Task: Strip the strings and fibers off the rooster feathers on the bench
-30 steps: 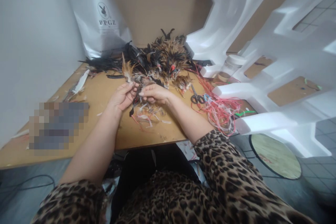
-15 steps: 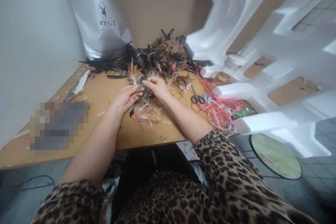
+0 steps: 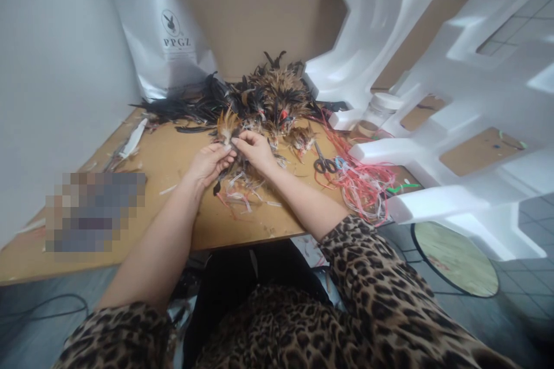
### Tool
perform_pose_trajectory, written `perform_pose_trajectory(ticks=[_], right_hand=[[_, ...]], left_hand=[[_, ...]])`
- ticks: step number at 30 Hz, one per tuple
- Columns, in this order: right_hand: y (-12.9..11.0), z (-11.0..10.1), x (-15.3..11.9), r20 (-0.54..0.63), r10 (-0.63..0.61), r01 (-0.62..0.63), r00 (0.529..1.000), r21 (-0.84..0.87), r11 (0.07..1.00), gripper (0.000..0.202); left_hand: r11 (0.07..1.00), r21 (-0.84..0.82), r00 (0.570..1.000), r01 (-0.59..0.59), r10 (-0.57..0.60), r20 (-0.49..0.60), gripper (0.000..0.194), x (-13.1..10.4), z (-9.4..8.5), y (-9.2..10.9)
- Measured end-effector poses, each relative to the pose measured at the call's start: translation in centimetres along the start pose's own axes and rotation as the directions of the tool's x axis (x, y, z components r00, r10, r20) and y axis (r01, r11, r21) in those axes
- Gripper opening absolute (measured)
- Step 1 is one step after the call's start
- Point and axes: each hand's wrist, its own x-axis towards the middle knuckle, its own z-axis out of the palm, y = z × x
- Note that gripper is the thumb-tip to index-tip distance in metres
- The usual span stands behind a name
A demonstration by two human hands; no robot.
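Note:
Between thumb and fingers, my left hand [image 3: 210, 164] pinches the pale base of a small bunch of golden-brown feathers [image 3: 227, 124], whose tips point up and away. My right hand [image 3: 255, 151] is closed in a pinch against the same bunch, its fingertips close to the left ones. What exactly lies between the right fingertips is too small to make out. Below the hands, loose feather scraps and white and pink strips [image 3: 246, 191] lie on the wooden table [image 3: 173, 150]. Behind the hands rises a big heap of brown and black feathers [image 3: 281, 89].
Scissors [image 3: 324, 161] lie right of my hands, beside a tangle of pink ribbon strips [image 3: 363, 184]. White foam packing [image 3: 376, 150] borders the right side, near a clear jar [image 3: 383, 106]. A silvery bag [image 3: 168, 46] stands at the back left. A blurred-out object [image 3: 97, 210] lies front left.
The feather bunch has turned slightly and shifted to the right, showing more golden feathers. Both hands stay close together, with the right fingers slightly lower.

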Motion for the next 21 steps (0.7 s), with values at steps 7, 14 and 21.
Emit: perform_pose_trajectory(ticks=[7,14,21], right_hand=[[-0.2,-0.2,-0.1,0.012,0.068,-0.069,0.998,0.011,0.998,0.030],[-0.2,-0.1,-0.2,-0.014,0.087,-0.086,0.996,0.036,0.996,0.028],[-1.0,-1.2,0.4,-0.027,0.148,-0.147,0.989,0.026,0.989,0.027]], left_hand=[[0.995,0.062,0.995,-0.082,0.085,-0.051,0.014,-0.2,0.4,0.3],[0.984,0.158,0.995,-0.087,0.093,-0.033,0.013,-0.4,0.6,0.1],[0.985,0.119,0.989,-0.128,0.136,-0.064,0.012,-0.2,0.3,0.4]])
